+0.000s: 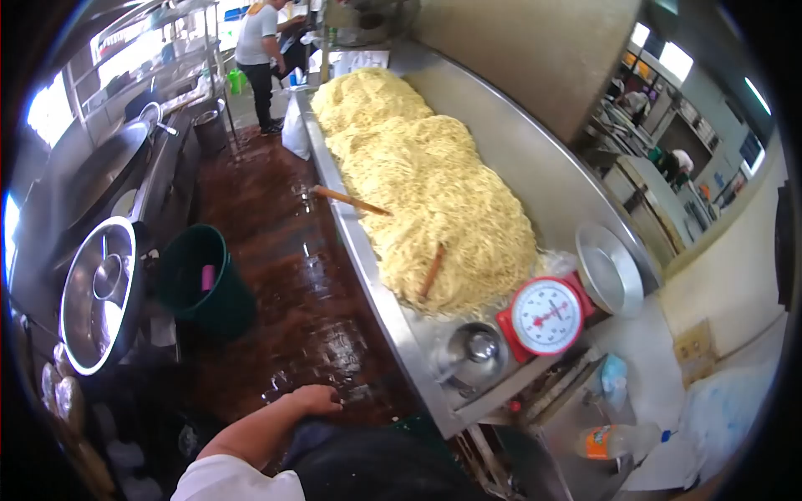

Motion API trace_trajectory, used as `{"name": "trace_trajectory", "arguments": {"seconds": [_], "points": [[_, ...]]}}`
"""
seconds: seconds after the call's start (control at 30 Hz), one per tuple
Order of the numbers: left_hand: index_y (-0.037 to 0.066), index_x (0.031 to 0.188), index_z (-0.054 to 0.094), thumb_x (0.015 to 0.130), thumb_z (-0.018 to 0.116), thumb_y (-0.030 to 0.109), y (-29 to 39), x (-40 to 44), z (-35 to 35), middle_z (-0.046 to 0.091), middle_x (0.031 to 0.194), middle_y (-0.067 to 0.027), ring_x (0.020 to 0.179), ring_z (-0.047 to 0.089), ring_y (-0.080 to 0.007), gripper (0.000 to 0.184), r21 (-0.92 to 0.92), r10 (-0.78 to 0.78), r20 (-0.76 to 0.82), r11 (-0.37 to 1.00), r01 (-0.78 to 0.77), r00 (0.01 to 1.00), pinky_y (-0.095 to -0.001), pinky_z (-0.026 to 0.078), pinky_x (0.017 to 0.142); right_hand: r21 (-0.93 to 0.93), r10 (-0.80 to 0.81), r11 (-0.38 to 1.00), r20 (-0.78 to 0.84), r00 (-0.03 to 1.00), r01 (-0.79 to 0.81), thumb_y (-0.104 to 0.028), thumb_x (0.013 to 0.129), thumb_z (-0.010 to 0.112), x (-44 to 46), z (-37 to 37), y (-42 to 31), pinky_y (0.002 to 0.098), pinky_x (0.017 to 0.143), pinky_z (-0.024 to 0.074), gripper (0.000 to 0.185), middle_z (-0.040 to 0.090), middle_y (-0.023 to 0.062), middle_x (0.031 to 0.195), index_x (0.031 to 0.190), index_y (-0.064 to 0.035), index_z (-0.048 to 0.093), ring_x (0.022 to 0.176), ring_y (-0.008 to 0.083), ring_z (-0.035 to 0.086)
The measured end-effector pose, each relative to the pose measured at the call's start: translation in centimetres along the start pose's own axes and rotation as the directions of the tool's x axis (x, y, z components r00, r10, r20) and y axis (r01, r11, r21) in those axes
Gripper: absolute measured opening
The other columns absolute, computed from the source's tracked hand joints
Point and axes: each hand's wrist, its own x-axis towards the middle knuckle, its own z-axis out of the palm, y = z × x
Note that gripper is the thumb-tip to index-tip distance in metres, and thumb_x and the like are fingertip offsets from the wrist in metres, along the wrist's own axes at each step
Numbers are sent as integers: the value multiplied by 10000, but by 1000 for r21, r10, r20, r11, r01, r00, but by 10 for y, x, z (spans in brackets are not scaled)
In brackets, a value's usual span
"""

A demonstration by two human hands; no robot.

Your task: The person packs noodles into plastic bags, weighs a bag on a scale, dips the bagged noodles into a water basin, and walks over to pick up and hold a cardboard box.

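My left hand is low in front of my dark apron, above the wet floor. Its fingers look curled in, and nothing shows in them. My right hand is out of view. To the right of my hand stands a long steel trough with a big heap of yellow noodles. One wooden stick leans over the trough's rim into the noodles. Another wooden stick pokes out of the heap's near end. A red weighing scale and a metal bowl sit at the trough's near corner.
On the left are a dark green bin, a steel basin and a large wok. A steel pan leans behind the scale. A plastic bottle lies at lower right. Another person stands at the far end.
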Motion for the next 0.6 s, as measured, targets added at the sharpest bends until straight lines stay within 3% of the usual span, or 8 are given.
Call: {"name": "trace_trajectory", "arguments": {"seconds": [0.07,0.1,0.2,0.27,0.3,0.37,0.43,0.6], "points": [[143,1247,546,780,577,515,-20,-6,4,577,1215,-143,1127,547,-312,598,10,-14,-34,1000,14,999,-417,430,953,334,-96,938,3,995,90,-465,683,785,-20,19,-16,406,720,510,556,652,207,807,820,56,648,706,322,616],[143,1247,546,780,577,515,-41,36,24,577,1215,-143,1127,547,-312,598,-111,122,-15,986,-123,992,-417,430,953,288,-206,927,-138,969,238,-465,683,785,26,-68,-102,406,720,510,556,652,207,807,820,56,648,706,322,616],[123,1249,542,788,576,510,-146,0,-37,575,1219,-140,1131,544,-313,603,-95,55,-79,994,-62,995,-413,433,951,513,-92,855,12,996,73,-413,720,770,-15,-83,-194,354,812,500,532,674,166,944,947,55,659,809,276,621],[120,1249,542,791,574,512,-187,-16,-67,573,1223,-142,1136,541,-310,604,-185,7,-73,983,-20,997,-407,429,957,651,-31,725,357,933,-225,-337,738,770,-16,-104,-268,347,805,496,585,629,181,1076,1157,28,585,862,258,585],[117,1249,543,794,572,515,-208,-20,-83,570,1227,-144,1140,539,-308,605,-235,-42,-68,972,25,997,-401,425,963,659,-40,719,355,934,-219,-337,738,770,-19,-110,-307,347,805,496,585,629,181,1076,1157,28,585,862,258,585],[123,1243,550,795,574,512,-247,-19,-112,570,1226,-146,1134,542,-307,594,-208,-37,-119,978,12,992,-398,434,953,777,-131,271,615,778,-568,-279,759,753,-34,-118,-393,387,816,494,612,579,177,1146,1234,21,510,929,279,562],[118,1241,551,794,579,507,-268,-15,-145,595,1186,-140,1102,562,-306,592,-234,63,-235,965,-120,970,-393,449,929,562,-336,-191,733,592,-805,-222,780,736,-50,-123,-457,427,827,493,655,530,173,1216,1312,14,434,996,299,539],[69,1219,549,799,607,478,-272,14,-253,634,1100,-131,1034,598,-289,589,-301,76,-278,940,-162,958,-365,465,889,715,-284,-108,643,711,-690,-176,803,716,-46,-96,-565,384,869,473,642,525,175,1240,1328,29,407,1025,269,548]]}}
